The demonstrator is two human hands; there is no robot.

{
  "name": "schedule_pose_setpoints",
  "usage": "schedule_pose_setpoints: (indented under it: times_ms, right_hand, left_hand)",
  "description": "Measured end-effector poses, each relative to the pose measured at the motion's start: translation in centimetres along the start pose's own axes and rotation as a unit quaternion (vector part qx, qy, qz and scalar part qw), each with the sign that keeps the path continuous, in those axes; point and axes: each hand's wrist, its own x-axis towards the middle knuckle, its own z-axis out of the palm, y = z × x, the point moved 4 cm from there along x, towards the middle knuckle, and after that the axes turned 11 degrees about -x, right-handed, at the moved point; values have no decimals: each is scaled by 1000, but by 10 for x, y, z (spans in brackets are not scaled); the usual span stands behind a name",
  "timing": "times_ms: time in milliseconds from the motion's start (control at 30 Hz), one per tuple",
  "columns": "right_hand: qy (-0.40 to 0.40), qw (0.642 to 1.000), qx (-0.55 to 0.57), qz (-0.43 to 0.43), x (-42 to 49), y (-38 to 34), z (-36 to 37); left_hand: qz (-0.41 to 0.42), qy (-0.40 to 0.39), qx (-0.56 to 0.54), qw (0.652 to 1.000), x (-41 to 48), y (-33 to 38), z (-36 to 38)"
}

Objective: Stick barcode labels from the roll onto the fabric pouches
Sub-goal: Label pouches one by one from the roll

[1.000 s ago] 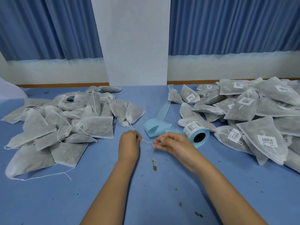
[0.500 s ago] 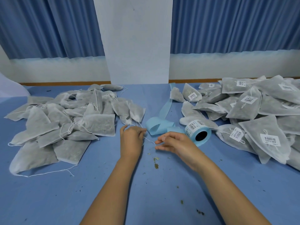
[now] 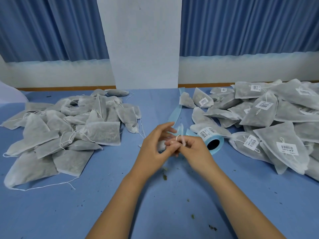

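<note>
Blue-clothed table before blue curtains. Label roll on its side, barcodes outward; spent blue liner strung out behind it. Just left of roll: right hand curled round a white drawstring, blurred; left hand touching it, fingers half spread, grip not discernible. Unlabelled pouches heaped well left of roll, labelled pouches right of it. Likely risks: drawstring snagging a finger and dragging pouches; herb crumbs fouling adhesive.

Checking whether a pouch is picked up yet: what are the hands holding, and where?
The right hand pinches a white drawstring, looped over one finger. Whether the left hand grips it too is blurred.
</note>
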Motion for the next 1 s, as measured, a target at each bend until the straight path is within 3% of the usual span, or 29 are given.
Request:
schedule_pose_setpoints:
  times_ms: [133, 267, 367, 467, 533, 633, 767, 867, 1000]
  right_hand:
    - [44, 999, 18, -12, 2, -2, -9]
    - [116, 990, 83, 22, 2, 3, -28]
    - [159, 975, 148, 49, 3, 7, -35]
    - [190, 960, 194, 75, 3, 9, -37]
    - [196, 961, 177, 83, 3, 10, -36]
    - [184, 969, 141, 90, 1, 11, -29]
    - [130, 983, 97, 90, 1, 9, -20]
    - [107, 993, 28, 49, 1, 2, -15]
    - [78, 996, -45, -28, -3, -6, -3]
  left_hand:
    - [-34, 16, 27, 999, 1, -4, -2]
    - [-1, 60, 63, 996, 2, 2, -14]
    - [-33, 70, 31, 997, 2, 2, -19]
    - [-63, 27, -41, 997, 0, 4, -17]
    - [-68, 6, -116, 991, -1, 8, -14]
    - [-48, 34, -204, 977, -1, 11, -17]
    - [-29, 74, -247, 966, 0, 11, -20]
    - [-45, 95, -164, 981, 0, 8, -18]
    - [-27, 55, 7, 998, 0, 7, -13]
